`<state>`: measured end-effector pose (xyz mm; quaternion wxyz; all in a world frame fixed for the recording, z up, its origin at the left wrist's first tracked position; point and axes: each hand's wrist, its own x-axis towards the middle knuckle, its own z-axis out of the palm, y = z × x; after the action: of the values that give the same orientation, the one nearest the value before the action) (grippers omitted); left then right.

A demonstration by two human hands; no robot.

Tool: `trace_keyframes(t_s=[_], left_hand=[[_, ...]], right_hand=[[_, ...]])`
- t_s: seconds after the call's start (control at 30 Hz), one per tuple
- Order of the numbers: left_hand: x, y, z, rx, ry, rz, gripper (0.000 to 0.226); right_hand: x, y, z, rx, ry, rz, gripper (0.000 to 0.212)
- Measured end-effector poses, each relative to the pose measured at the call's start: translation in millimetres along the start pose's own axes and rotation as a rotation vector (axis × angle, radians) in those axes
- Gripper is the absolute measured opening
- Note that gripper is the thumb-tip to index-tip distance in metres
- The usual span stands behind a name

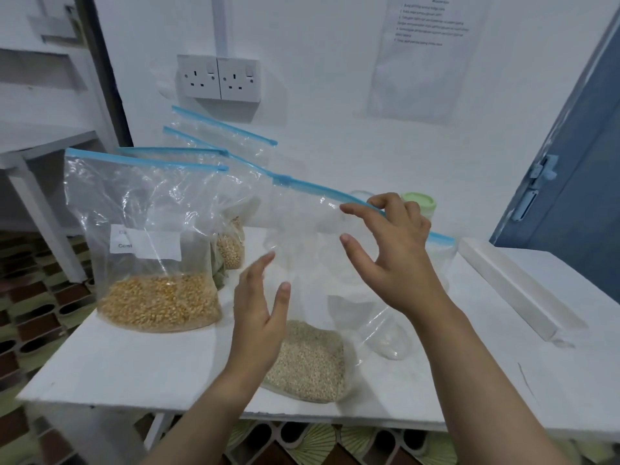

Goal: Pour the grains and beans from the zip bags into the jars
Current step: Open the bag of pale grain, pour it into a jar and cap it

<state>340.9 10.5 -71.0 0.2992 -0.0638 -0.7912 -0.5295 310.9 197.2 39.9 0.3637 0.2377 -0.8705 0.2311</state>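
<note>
At centre frame we find the zip bag (pixel 302 263) of pale grain (pixel 308 360) limp and bottom-heavy, likely slippery. Our right hand (pixel 392 250) pinches its blue zip strip (pixel 322 189); our left hand (pixel 261 310) hovers open, holding nothing. We would grip the strip and support the base.

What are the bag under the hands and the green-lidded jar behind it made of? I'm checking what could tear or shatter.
The front zip bag looks like thin clear plastic film: glossy, creased, see-through, with a blue zip strip. The jar is mostly hidden; its pale green lid looks like matte plastic, but its body material can't be told.
</note>
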Motion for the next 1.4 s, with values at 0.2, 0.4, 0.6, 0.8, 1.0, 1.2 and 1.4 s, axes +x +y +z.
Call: trace_keyframes(t_s=[0.2, 0.4, 0.6, 0.8, 1.0, 1.2, 1.4], left_hand=[[-5.6, -4.0, -1.8, -0.016, -0.063, -0.1, 0.043], [22.2, 4.1, -26.7, -0.018, -0.065, -0.068, 0.055], [75.4, 24.1, -62.0, 0.117, 0.021, 0.083, 0.059], [82.2, 10.3, -83.3, 0.308, -0.026, 0.123, 0.064], [76.8, 2.3, -79.4, 0.34, -0.042, 0.189, 0.069], [75.7, 12.0, -72.3, 0.367, -0.086, 0.242, 0.069], [76.4, -4.2, -75.8, 0.344, -0.049, 0.259, 0.072]], right_hand=[[3.3, -13.0, -2.3, -0.018, -0.004, -0.045, 0.032], [8.8, -27.8, -10.5, -0.032, 0.065, -0.002, 0.033], [12.4, -35.9, -22.0, 0.191, -0.053, 0.092, 0.051], [-7.1, -30.9, 1.9, 0.202, -0.152, 0.102, 0.056], [-11.2, -31.7, 5.5, 0.18, -0.1, 0.17, 0.049], [27.1, -44.8, -10.3, 0.407, -0.304, 0.446, 0.045], [15.5, -55.2, 13.8, 0.264, -0.039, 0.28, 0.051]])
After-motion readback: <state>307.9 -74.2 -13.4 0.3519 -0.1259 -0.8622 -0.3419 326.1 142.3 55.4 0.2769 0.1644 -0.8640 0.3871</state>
